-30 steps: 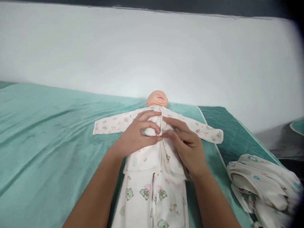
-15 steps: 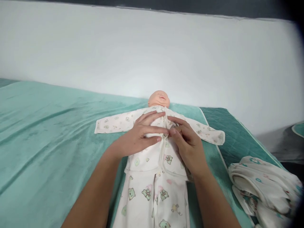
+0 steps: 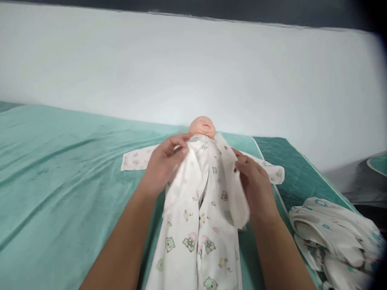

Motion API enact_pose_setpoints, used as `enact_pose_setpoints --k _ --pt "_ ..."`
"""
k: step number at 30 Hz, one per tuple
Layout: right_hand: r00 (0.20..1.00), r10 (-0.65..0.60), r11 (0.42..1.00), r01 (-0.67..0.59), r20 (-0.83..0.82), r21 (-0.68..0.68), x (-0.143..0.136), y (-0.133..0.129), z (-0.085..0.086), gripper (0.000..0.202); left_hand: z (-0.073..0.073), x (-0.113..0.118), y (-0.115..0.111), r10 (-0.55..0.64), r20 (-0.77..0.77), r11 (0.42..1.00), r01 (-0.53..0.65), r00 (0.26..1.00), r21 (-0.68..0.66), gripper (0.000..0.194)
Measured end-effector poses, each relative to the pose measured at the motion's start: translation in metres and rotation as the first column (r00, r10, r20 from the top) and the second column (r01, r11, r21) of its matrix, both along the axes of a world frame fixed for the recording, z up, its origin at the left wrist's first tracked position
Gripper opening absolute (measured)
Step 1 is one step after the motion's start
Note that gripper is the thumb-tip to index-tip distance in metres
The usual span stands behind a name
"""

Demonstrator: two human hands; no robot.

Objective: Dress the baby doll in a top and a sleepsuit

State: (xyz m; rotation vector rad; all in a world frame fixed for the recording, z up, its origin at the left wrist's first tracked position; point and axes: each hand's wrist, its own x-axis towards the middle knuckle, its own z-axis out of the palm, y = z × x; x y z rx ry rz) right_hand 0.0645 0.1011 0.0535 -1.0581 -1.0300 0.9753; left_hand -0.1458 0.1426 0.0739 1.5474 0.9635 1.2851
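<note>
The left hand (image 3: 165, 165) is closed on the left front panel of the baby top (image 3: 208, 189), fingers curled over the fabric edge and thumb beneath it, holding that panel lifted off the doll's chest. The right hand (image 3: 256, 189) is closed on the opposite front panel, with the cloth draped over its inner side and hanging down toward the wrist. The two panels are drawn apart from each other, so the garment front stands open between the hands. The baby doll (image 3: 203, 127) lies on its back just beyond both hands, head toward the wall (image 3: 193, 68), its body covered by the white printed top. One sleeve (image 3: 136, 159) lies flat and outstretched just past the left hand; the other sleeve (image 3: 272, 171) lies outstretched beyond the right hand, partly hidden by it. Below the hands, between the forearms, the printed baby trousers (image 3: 196, 257) with bear motifs run toward the camera. The doll rests on a teal blanket (image 3: 60, 169) that spreads well out from the left hand. A darker quilted mat (image 3: 302, 169) lies outward of the right hand, and a pile of folded printed baby clothes (image 3: 332, 237) sits near the right forearm, apart from it.
</note>
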Motion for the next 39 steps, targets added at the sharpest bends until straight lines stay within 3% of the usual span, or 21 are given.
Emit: enact_pose_setpoints --k 2,4,7,9,11,14,17,19,22,25,27,29,33,36,39 --pt "0.984 -0.141 0.986 0.130 -0.105 -0.104 0.015 0.005 -0.005 0.021 -0.005 -0.008 0.007 0.202 0.215 0.979 -0.194 0.956 -0.058 0.016" --pt "0.942 -0.328 0.929 0.306 -0.078 -0.206 0.029 0.011 -0.012 0.018 -0.011 -0.016 0.015 0.353 0.284 0.935 -0.329 0.891 -0.129 0.022" --pt "0.865 -0.493 0.846 0.501 0.088 -0.183 0.039 0.018 -0.023 0.025 -0.016 -0.019 0.022 0.416 0.078 0.898 -0.395 0.906 -0.195 0.031" --pt "0.857 -0.459 0.864 0.492 0.235 -0.108 0.035 0.020 -0.027 0.034 -0.017 -0.016 0.022 0.377 -0.155 0.900 -0.401 0.913 -0.172 0.036" --pt "0.858 -0.352 0.916 0.399 0.374 -0.053 0.026 0.020 -0.029 0.042 -0.017 -0.011 0.021 0.314 -0.317 0.917 -0.372 0.895 -0.141 0.036" --pt "0.832 -0.252 0.954 0.299 0.494 -0.016 0.015 0.021 -0.032 0.045 -0.018 -0.010 0.022 0.250 -0.407 0.939 -0.323 0.879 -0.119 0.027" --pt "0.756 -0.270 0.945 0.328 0.596 0.012 0.014 0.024 -0.037 0.040 -0.022 -0.017 0.026 0.277 -0.449 0.940 -0.337 0.850 -0.057 0.021" --pt "0.713 -0.261 0.947 0.321 0.651 0.029 0.019 0.028 -0.039 0.036 -0.025 -0.025 0.029 0.388 -0.487 0.902 -0.431 0.783 0.027 0.019" --pt "0.655 -0.277 0.940 0.335 0.703 0.059 0.033 0.033 -0.041 0.031 -0.028 -0.037 0.032 0.558 -0.595 0.788 -0.594 0.579 0.163 0.020" --pt "0.542 -0.394 0.856 0.511 0.742 0.081 0.052 0.039 -0.042 0.027 -0.031 -0.045 0.033 0.583 -0.699 0.732 -0.640 0.414 0.231 0.018" --pt "0.462 -0.440 0.804 0.584 0.770 0.109 0.061 0.040 -0.042 0.026 -0.031 -0.044 0.034 0.618 -0.704 0.719 -0.612 0.349 0.328 0.017" --pt "0.412 -0.480 0.805 0.558 0.774 0.202 0.061 0.040 -0.042 0.029 -0.031 -0.038 0.034 0.652 -0.670 0.734 -0.516 0.354 0.442 0.024" --pt "0.424 -0.499 0.867 0.257 0.756 0.428 0.041 0.039 -0.037 0.034 -0.033 -0.024 0.035 0.492 -0.672 0.855 -0.162 0.553 0.492 0.037" --pt "0.444 -0.336 0.929 0.012 0.831 0.369 0.031 0.046 -0.036 0.038 -0.037 -0.021 0.039 0.397 -0.726 0.896 -0.064 0.562 0.440 0.042" --pt "0.380 -0.234 0.967 -0.009 0.895 0.256 0.037 0.061 -0.042 0.039 -0.043 -0.024 0.044 0.408 -0.767 0.907 -0.121 0.494 0.404 0.044"
